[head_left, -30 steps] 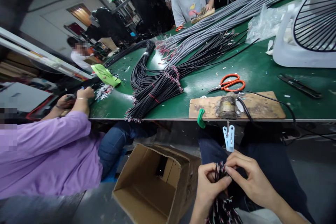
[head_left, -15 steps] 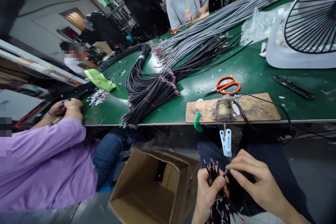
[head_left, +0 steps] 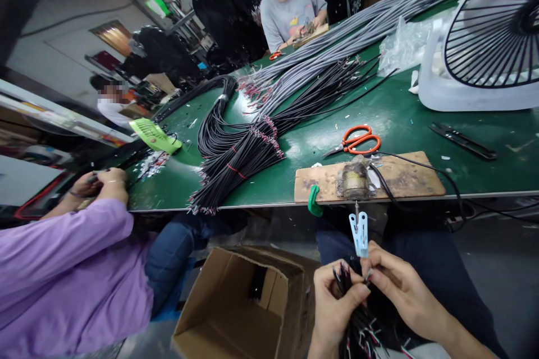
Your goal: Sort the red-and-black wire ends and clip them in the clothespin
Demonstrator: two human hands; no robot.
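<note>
My left hand [head_left: 337,300] is closed around a bunch of thin black cables [head_left: 356,325] with stripped red and white wire ends. At the top of the bunch, my right hand [head_left: 393,277] pinches the end of one cable, close to my left thumb. Just above my right fingertips hangs a light-blue clothespin [head_left: 359,234], fixed to the shaft of a small motor [head_left: 356,180]. The motor sits on a wooden board [head_left: 408,179] at the table's edge. The exact wire tip between my right fingers is too small to make out.
On the green table [head_left: 404,106] lie orange-handled scissors [head_left: 360,140], black snips [head_left: 463,141], a black cable bundle [head_left: 236,151] and grey cables [head_left: 320,45]. A fan [head_left: 475,95] stands at right. An open cardboard box [head_left: 236,303] is left of my knees, beside a person in purple [head_left: 84,269].
My hands have come closer together, and my right fingers are now nearer the clothespin's lower end. The view has shifted slightly.
</note>
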